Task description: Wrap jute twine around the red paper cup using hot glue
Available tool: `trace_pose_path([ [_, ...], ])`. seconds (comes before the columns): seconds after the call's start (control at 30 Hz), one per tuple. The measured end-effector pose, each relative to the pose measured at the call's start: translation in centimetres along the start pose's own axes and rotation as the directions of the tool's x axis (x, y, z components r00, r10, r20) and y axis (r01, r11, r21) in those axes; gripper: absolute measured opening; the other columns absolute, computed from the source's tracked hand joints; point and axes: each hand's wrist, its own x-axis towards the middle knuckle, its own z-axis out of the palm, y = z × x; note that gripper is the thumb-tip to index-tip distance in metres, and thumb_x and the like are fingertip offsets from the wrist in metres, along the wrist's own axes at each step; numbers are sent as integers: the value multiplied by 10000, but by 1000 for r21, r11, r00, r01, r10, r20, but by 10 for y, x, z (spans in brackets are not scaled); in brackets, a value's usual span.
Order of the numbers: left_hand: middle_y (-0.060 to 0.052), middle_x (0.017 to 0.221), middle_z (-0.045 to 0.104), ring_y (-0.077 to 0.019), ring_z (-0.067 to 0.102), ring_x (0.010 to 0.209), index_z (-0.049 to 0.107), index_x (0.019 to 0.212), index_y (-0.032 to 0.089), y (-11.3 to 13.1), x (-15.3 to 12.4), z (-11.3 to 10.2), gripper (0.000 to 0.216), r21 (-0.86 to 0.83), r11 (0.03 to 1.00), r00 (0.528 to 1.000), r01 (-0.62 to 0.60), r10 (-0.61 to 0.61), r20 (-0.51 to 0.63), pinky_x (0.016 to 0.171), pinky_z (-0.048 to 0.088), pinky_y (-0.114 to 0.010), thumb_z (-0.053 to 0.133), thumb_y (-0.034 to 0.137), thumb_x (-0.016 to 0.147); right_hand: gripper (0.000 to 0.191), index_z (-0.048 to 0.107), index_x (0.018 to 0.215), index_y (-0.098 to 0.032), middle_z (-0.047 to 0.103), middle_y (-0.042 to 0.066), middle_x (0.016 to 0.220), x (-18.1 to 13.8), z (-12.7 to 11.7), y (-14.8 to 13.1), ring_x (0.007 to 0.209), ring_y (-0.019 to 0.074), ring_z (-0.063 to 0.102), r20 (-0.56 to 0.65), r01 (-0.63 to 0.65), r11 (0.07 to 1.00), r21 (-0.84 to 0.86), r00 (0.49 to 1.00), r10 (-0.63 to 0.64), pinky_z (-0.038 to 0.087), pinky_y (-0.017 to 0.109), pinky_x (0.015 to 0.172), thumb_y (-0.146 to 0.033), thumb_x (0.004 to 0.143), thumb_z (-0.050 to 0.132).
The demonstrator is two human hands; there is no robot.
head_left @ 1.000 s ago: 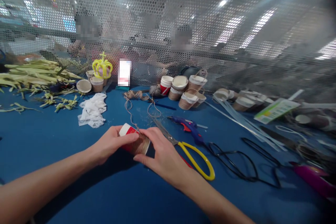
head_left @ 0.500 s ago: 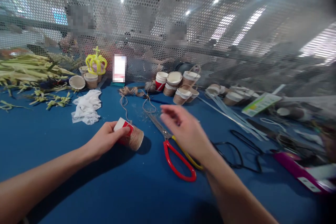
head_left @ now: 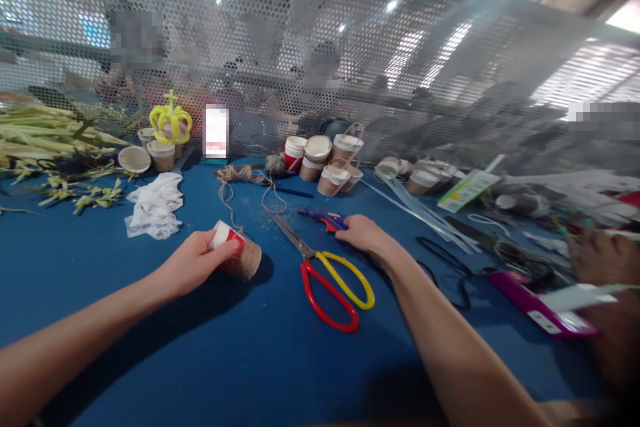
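My left hand [head_left: 193, 261] grips a red and white paper cup [head_left: 235, 256] lying on its side on the blue table [head_left: 225, 360]; the cup is partly wrapped in brown twine. A twine strand [head_left: 227, 197] runs from it back to a loose bundle. My right hand [head_left: 363, 233] rests over a blue glue gun [head_left: 323, 217], fingers curled around its rear part. Scissors [head_left: 327, 273] with one red and one yellow handle lie between my hands.
Twine-wrapped cups [head_left: 327, 163] cluster by the mesh screen [head_left: 350, 47]. A white cloth [head_left: 153, 203], a yellow crown [head_left: 171, 123] and green leaves [head_left: 50, 140] lie at the left. Black cable [head_left: 445, 260], clear sticks [head_left: 415, 203], a purple tool [head_left: 540, 300] and another person's hand [head_left: 600, 257] lie right.
My right hand left the cup, swept right over the scissors and came down on the glue gun. The left hand stays on the cup.
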Motion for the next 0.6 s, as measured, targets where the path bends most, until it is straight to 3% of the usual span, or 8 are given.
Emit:
trace_pose_path([
  [0.13, -59, 759, 650, -183, 551, 697, 611, 795, 91, 2, 1, -1, 393, -11, 999, 999, 35, -36, -39, 652, 406, -271, 484, 461, 756, 116, 558, 838, -103, 594, 32, 647, -7, -5, -6, 585, 142, 581, -68, 58, 977, 203, 997, -45, 477, 283, 590, -196, 768, 560],
  [0.23, -78, 809, 660, -197, 565, 727, 618, 827, 85, 2, 2, -3, 415, -52, 998, 999, 36, -37, -25, 678, 410, -281, 472, 468, 763, 185, 516, 902, -139, 610, 28, 726, -28, -15, -21, 623, 111, 588, -140, 159, 918, 364, 983, -115, 479, 232, 613, -239, 755, 568],
  [0.33, -75, 805, 666, -201, 570, 719, 630, 867, 87, 2, 2, -4, 420, -71, 996, 998, 55, -57, -26, 664, 413, -281, 488, 465, 750, 203, 548, 781, -158, 609, 11, 635, -59, -19, -39, 535, 106, 567, -31, 216, 748, 628, 967, -254, 474, 221, 521, -347, 725, 594],
  [0.43, -60, 742, 663, -188, 562, 671, 643, 802, 102, 4, 3, -6, 388, -84, 993, 996, 78, -81, -36, 626, 407, -265, 508, 460, 733, 261, 565, 617, -153, 605, 11, 558, -87, -9, -52, 485, 97, 551, 57, 269, 752, 602, 925, -376, 448, 201, 469, -383, 739, 565],
  [0.5, -43, 681, 647, -159, 537, 607, 638, 744, 111, 4, 4, -7, 370, -76, 993, 996, 89, -90, -16, 575, 384, -240, 505, 456, 737, 219, 586, 731, -157, 614, -1, 566, -100, 1, -58, 453, 96, 544, 85, 306, 734, 606, 893, -442, 448, 208, 451, -371, 749, 549],
  [0.6, -17, 611, 617, -118, 478, 520, 630, 705, 120, 5, 5, -9, 360, -42, 994, 995, 97, -97, 8, 508, 327, -209, 493, 450, 750, 246, 589, 828, -160, 584, -17, 506, -112, 15, -63, 388, 97, 509, 135, 248, 768, 591, 908, -397, 422, 208, 383, -384, 740, 538],
])
